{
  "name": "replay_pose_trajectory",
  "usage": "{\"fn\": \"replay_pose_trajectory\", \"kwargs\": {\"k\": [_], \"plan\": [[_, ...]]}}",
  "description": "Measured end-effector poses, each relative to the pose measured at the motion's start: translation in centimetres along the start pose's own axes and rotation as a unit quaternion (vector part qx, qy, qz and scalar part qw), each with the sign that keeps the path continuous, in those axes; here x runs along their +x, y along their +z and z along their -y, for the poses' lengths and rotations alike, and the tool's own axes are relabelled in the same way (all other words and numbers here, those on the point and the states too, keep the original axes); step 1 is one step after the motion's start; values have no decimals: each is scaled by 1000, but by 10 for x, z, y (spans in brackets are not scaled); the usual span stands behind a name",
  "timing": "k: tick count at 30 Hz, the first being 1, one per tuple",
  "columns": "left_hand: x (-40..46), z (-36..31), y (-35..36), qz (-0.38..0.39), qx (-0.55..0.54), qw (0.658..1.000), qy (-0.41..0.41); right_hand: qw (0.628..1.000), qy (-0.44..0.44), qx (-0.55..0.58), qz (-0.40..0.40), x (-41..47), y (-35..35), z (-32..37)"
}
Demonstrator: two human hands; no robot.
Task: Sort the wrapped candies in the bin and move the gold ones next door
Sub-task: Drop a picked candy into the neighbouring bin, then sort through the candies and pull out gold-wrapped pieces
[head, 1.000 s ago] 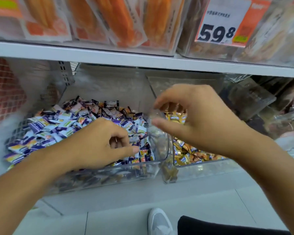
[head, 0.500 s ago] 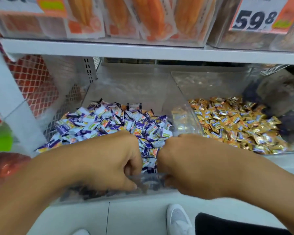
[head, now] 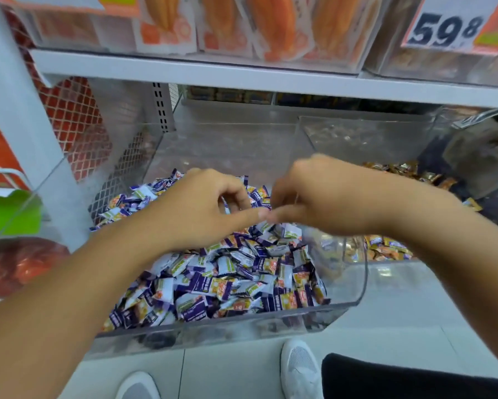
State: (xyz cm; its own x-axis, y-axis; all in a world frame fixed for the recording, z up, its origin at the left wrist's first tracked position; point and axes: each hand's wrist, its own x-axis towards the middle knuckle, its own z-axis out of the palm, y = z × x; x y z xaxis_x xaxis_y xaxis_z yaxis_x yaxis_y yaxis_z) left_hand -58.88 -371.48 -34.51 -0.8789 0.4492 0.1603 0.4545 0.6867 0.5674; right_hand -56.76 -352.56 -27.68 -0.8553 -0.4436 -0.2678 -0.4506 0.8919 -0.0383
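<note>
A clear plastic bin (head: 213, 332) on the lower shelf holds a heap of purple-and-white wrapped candies (head: 227, 277). Right beside it a second clear bin (head: 357, 133) holds gold wrapped candies (head: 385, 249). My left hand (head: 201, 205) hovers over the back of the purple heap with fingers curled and thumb stretched to the right. My right hand (head: 322, 197) is blurred; it meets the left thumb tip above the heap, near the wall between the bins. Anything inside either palm is hidden.
A white shelf board (head: 242, 76) runs just above the bins, carrying orange snack packets (head: 270, 24) and a 59.8 price tag (head: 449, 27). Red mesh-bagged goods (head: 75, 119) and a green label (head: 9, 211) sit left. My white shoes (head: 299, 367) stand on the tiled floor below.
Both hands have risen from the bin's front edge to the back of the purple heap. The right hand came over from the gold bin a second ago. The view has dropped.
</note>
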Motion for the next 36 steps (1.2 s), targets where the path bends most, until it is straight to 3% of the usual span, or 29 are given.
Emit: {"fn": "replay_pose_trajectory", "kwargs": {"k": [2, 4, 9, 11, 13, 17, 22, 27, 29, 32, 34, 36], "plan": [[7, 18, 12, 33, 83, 996, -8, 995, 24, -78, -56, 23, 1, -15], [10, 37, 23, 90, 153, 984, -31, 991, 36, -125, -38, 48, 5, -22], [11, 46, 32, 131, 230, 963, -41, 971, 39, -191, 135, 111, 11, -22], [13, 46, 31, 135, 238, 961, -38, 963, 62, -141, 219, 130, 18, -29], [14, 48, 30, 139, 238, 961, -34, 958, 57, -131, 248, 140, 24, -35], [14, 47, 30, 148, 230, 961, -38, 964, 46, -114, 234, 140, 23, -37], [15, 48, 31, 139, 231, 962, -32, 943, 50, -255, 208, 130, 18, -30], [15, 47, 30, 136, 226, 964, -34, 973, 34, -221, 52, 118, 3, -42], [15, 46, 29, 136, 229, 963, -34, 980, 2, -184, 78, 120, -1, -41], [17, 45, 29, 138, 227, 963, -35, 966, -48, -144, 210, 121, 8, -35], [17, 47, 30, 141, 231, 962, -40, 949, -51, -186, 250, 121, 20, -31], [18, 49, 29, 150, 237, 959, -46, 938, -44, -251, 236, 121, 24, -35]]}}
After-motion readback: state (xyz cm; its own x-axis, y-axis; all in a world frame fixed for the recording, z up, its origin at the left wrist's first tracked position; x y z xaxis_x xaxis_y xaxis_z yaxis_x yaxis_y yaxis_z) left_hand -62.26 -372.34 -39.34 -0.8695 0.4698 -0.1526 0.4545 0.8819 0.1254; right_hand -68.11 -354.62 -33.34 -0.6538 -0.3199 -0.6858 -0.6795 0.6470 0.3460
